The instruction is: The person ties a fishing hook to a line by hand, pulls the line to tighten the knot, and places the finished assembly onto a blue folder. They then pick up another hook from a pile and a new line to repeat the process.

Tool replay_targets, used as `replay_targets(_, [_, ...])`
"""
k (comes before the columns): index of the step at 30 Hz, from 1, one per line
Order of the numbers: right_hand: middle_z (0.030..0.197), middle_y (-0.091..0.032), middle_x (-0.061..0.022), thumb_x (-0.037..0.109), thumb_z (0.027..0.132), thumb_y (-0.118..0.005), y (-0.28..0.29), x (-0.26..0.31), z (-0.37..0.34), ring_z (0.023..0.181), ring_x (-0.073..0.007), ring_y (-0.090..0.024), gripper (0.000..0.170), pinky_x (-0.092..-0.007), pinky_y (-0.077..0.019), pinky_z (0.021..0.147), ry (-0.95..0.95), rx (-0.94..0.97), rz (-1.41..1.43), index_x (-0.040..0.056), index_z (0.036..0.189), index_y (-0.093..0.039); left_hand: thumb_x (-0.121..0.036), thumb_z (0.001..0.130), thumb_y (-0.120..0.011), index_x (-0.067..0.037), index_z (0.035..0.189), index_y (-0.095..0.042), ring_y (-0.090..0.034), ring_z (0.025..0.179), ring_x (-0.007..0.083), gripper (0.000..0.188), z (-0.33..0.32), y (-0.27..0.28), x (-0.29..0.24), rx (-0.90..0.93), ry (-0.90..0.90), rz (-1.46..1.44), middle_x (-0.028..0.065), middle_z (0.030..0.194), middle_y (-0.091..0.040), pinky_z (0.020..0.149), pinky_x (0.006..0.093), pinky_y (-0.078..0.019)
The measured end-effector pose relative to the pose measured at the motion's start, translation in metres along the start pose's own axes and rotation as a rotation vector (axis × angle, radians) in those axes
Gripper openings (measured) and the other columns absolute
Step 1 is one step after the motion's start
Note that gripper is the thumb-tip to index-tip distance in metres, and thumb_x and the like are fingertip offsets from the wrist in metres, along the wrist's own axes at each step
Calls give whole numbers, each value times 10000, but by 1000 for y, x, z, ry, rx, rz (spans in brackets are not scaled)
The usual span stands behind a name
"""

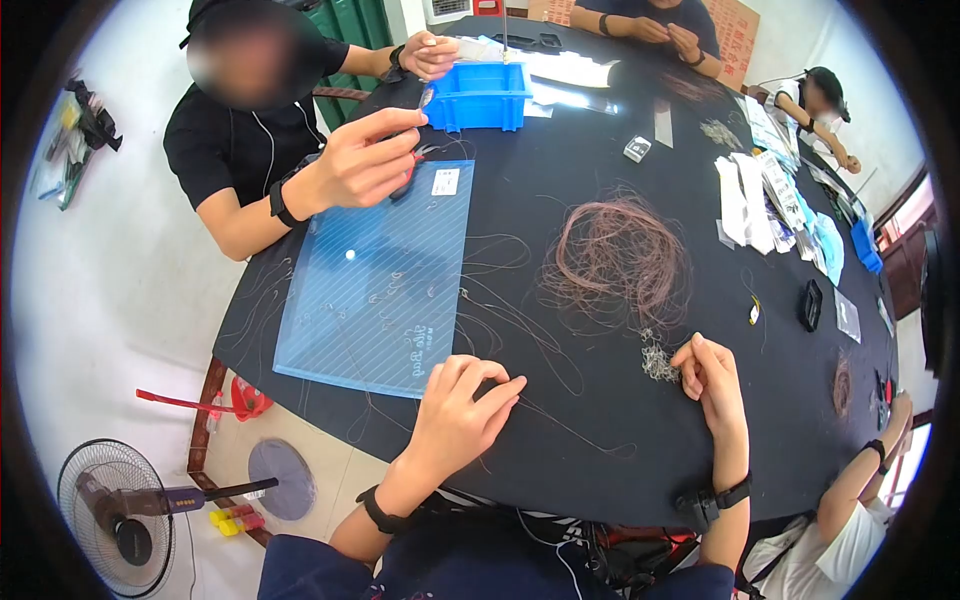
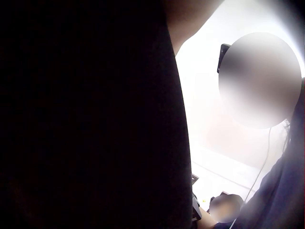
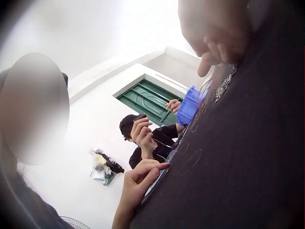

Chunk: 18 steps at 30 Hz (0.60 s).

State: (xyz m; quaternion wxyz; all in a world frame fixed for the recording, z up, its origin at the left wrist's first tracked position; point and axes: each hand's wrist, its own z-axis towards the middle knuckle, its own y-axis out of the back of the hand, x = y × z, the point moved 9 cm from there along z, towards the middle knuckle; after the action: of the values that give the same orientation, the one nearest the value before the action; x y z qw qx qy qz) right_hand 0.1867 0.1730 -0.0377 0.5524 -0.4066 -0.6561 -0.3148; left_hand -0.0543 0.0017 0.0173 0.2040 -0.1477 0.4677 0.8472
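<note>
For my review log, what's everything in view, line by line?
table: 1, black, centre
wire tangle: 1, reddish brown, mid-table
metal bits: one pile, silver, beside right hand
thin loops: several, dark, right of folder
folder: 1, blue, table's left
bin: 1, blue, far side
paper strips: several, white, table's right
fan: 1, dark, lower left
other people: at least 4, dark or white tops, around table
left hand: 1, bare, near folder
right hand: 1, bare, at metal bits

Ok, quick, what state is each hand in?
Left hand: thumb and index finger drawn together; whether they pinch anything cannot be told.
Right hand: fingers bent beside the small metal pieces; whether it holds one cannot be told.
</note>
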Motion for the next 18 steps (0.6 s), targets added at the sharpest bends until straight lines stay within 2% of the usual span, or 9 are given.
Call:
replay_targets(13, [509,-445,38,264,1015,-425,-2,0,0,418,-26,-348,422,-190,-287,406,1,5,-50,-3,781,-653,-46,702,-734,-122,953,-723,-504,892,229,263,1,-3,0,27,-4,10,2,918,-587,772,359,-415])
replay_targets(18, [506,-441,38,270,1014,-427,-4,2,0,421,-25,-345,425,-192,-287,408,3,4,-72,-2,781,-654,-20,707,-717,-113,934,-723,-516,860,224,245,3,10,4,-76,77,48,15,892,-586,761,348,-419])
